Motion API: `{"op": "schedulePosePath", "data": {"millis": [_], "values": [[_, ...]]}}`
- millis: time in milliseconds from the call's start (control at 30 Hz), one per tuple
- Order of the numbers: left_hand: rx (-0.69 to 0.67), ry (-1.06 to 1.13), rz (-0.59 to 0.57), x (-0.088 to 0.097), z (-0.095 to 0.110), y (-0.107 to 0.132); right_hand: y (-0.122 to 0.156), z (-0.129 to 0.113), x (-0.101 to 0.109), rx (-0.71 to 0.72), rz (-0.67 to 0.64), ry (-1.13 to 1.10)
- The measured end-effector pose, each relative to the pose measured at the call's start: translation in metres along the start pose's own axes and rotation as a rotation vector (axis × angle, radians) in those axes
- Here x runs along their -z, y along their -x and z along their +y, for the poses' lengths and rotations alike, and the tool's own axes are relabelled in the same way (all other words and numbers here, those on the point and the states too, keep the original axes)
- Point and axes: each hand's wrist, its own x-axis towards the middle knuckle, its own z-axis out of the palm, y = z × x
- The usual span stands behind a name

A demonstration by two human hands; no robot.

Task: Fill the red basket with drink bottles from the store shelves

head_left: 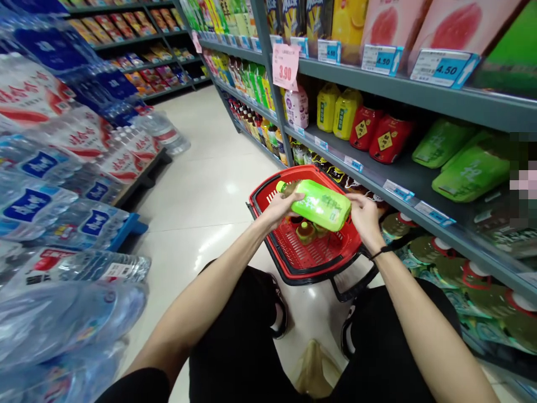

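I hold a bright green drink bottle [321, 204] lying on its side above a red shopping basket [268, 197] that stands on the floor. My left hand [280, 207] grips the bottle near its cap end. My right hand [364, 215] grips its base end; a dark band circles that wrist. Inside the basket lie at least two bottles with yellow caps [306, 230], partly hidden under the green bottle.
Grey shelves [419, 95] on the right carry green, red and yellow bottles with blue price tags. Shrink-wrapped packs of water bottles [62, 184] are stacked on the left. A glossy tiled aisle [201, 184] runs ahead between them.
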Motion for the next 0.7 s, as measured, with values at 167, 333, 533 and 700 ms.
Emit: {"op": "schedulePosePath", "data": {"millis": [167, 333, 533, 700], "values": [[-0.253, -0.647, 0.077, -0.026, -0.061, -0.008, -0.014, -0.019, 0.041, 0.277, 0.217, 0.291], [-0.122, -0.911, -0.115, -0.049, -0.136, -0.027, -0.006, -0.02, 0.051, 0.419, -0.01, 0.807], [0.07, -1.181, -0.211, -0.076, -0.191, -0.061, -0.019, -0.021, 0.076, 0.308, -0.144, 1.048], [0.135, -1.316, -0.161, -0.092, -0.217, -0.083, -0.028, -0.022, 0.099, 0.19, -0.26, 1.144]]}}
